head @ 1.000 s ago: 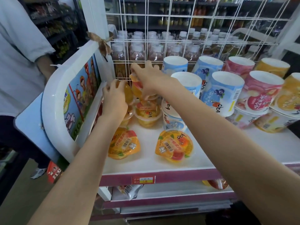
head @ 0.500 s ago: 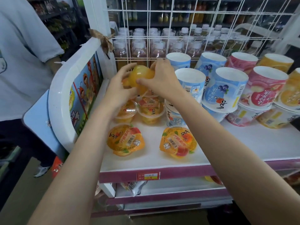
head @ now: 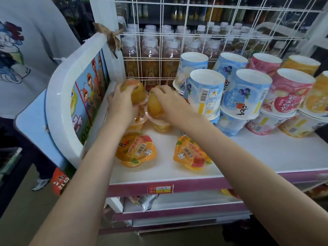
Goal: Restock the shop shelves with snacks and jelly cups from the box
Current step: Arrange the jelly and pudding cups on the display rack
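Jelly cups (head: 134, 89) now one per hand, left hand (head: 122, 102) and right hand (head: 168, 103) gripping, apart and lower.

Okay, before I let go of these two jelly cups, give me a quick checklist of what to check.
1. Left hand holds its jelly cup: ok.
2. Right hand holds the second jelly cup: ok.
3. Each cup sits over a cup below: ok.
4. Held cups seated level on the stacks: cannot tell, hands cover the rims.
5. Paper tubs beside the right hand clear of the stack: cannot tell.
6. Front flat cups out of the way: ok.
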Available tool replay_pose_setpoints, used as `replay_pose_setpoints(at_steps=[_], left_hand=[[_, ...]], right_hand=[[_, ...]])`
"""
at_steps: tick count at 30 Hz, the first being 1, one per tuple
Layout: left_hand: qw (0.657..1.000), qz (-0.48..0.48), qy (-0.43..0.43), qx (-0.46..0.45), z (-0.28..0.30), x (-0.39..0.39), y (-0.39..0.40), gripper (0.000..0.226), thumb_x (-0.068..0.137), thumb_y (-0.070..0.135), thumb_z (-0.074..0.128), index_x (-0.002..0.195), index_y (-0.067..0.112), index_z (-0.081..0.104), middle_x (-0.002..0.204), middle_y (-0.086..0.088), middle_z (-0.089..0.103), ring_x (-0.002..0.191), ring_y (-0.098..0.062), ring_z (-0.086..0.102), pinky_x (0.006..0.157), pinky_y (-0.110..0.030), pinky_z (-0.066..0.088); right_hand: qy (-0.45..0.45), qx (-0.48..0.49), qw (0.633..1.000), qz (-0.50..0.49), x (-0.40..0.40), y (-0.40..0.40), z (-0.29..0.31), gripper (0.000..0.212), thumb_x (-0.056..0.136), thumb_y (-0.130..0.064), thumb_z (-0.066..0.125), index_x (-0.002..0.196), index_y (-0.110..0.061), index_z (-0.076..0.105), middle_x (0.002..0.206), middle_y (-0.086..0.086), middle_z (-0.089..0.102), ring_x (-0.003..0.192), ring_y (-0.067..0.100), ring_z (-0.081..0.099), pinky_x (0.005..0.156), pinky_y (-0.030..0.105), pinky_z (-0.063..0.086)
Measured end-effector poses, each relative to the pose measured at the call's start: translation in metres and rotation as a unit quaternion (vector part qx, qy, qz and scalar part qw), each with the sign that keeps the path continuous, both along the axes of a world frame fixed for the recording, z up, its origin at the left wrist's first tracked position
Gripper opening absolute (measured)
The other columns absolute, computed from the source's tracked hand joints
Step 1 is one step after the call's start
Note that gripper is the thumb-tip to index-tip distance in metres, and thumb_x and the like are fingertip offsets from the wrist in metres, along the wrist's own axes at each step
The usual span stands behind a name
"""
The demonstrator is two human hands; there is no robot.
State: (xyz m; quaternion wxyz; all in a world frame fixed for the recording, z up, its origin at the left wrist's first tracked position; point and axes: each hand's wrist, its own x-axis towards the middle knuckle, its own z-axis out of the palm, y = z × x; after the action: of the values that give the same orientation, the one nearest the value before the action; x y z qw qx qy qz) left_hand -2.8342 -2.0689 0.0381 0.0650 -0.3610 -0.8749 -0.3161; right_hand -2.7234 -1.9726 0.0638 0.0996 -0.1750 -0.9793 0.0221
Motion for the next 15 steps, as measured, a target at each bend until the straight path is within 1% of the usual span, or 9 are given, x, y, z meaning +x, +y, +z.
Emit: replay_pose_setpoints(at_steps=[1,2,5,7,8,11,13,15], left_hand=[[1.0,0.001,0.0,0.016,-0.003,-0.001,0.001,0.054,0.084,0.015,0.064,0.134,0.025,0.046,0.146,-0.011,0.031,0.134,-0.036,0.028,0.109,-0.047,0.03],[1.0,0.004,0.005,0.03,-0.005,-0.002,0.003,0.054,0.084,0.014,0.065,0.133,0.023,0.047,0.145,-0.011,0.033,0.133,-0.034,0.03,0.109,-0.045,0.03],[0.999,0.01,-0.01,0.05,-0.005,-0.002,0.007,0.054,0.084,0.009,0.065,0.133,0.023,0.047,0.146,-0.009,0.03,0.134,-0.029,0.031,0.111,-0.039,0.029],[0.998,0.008,-0.027,0.05,-0.005,-0.003,0.01,0.056,0.084,0.006,0.064,0.134,0.024,0.046,0.148,-0.009,0.026,0.135,-0.029,0.029,0.111,-0.042,0.03],[0.998,0.005,-0.032,0.048,-0.004,-0.004,0.011,0.057,0.084,0.006,0.064,0.134,0.025,0.045,0.148,-0.009,0.024,0.136,-0.03,0.029,0.111,-0.044,0.03],[0.998,0.007,-0.042,0.043,-0.004,-0.005,0.016,0.057,0.085,0.005,0.062,0.134,0.028,0.044,0.15,-0.01,0.021,0.137,-0.031,0.025,0.112,-0.045,0.029],[0.998,0.01,-0.043,0.05,-0.004,-0.005,0.019,0.058,0.085,0.001,0.059,0.134,0.028,0.044,0.15,-0.011,0.019,0.138,-0.031,0.023,0.113,-0.045,0.027],[0.997,0.009,-0.044,0.057,-0.005,-0.005,0.022,0.059,0.085,-0.003,0.056,0.134,0.028,0.043,0.15,-0.011,0.019,0.138,-0.031,0.023,0.113,-0.041,0.026]], right_hand=[[0.011,0.029,1.0,-0.006,0.0,-0.001,-0.003,0.059,0.085,-0.004,0.059,0.137,-0.012,0.032,0.136,0.014,0.035,0.122,0.034,0.041,0.098,0.037,0.036],[0.023,0.037,0.999,-0.01,0.0,-0.001,-0.005,0.057,0.085,-0.006,0.057,0.136,-0.011,0.032,0.135,0.015,0.035,0.12,0.035,0.041,0.096,0.037,0.036],[0.052,-0.008,0.998,-0.02,0.001,-0.004,-0.004,0.054,0.088,-0.01,0.053,0.137,-0.009,0.031,0.134,0.021,0.03,0.118,0.04,0.039,0.093,0.043,0.037],[0.069,-0.013,0.997,-0.032,-0.005,-0.005,-0.003,0.057,0.086,-0.006,0.053,0.138,-0.009,0.03,0.136,0.022,0.028,0.119,0.042,0.036,0.095,0.047,0.039],[0.069,-0.009,0.997,-0.046,-0.01,-0.004,-0.002,0.06,0.084,-0.003,0.056,0.137,-0.01,0.03,0.136,0.021,0.027,0.12,0.042,0.036,0.095,0.048,0.041],[0.036,-0.013,0.996,-0.084,-0.027,0.004,-0.001,0.071,0.077,0.003,0.065,0.136,-0.01,0.028,0.138,0.016,0.027,0.124,0.039,0.033,0.097,0.045,0.042],[0.023,-0.009,0.996,-0.089,-0.034,0.009,-0.001,0.072,0.077,0.0,0.067,0.137,-0.008,0.028,0.138,0.015,0.029,0.129,0.037,0.03,0.102,0.04,0.038],[0.037,0.007,0.995,-0.091,-0.034,0.012,-0.003,0.069,0.077,0.001,0.066,0.135,-0.008,0.03,0.137,0.014,0.031,0.128,0.035,0.03,0.102,0.037,0.037]])
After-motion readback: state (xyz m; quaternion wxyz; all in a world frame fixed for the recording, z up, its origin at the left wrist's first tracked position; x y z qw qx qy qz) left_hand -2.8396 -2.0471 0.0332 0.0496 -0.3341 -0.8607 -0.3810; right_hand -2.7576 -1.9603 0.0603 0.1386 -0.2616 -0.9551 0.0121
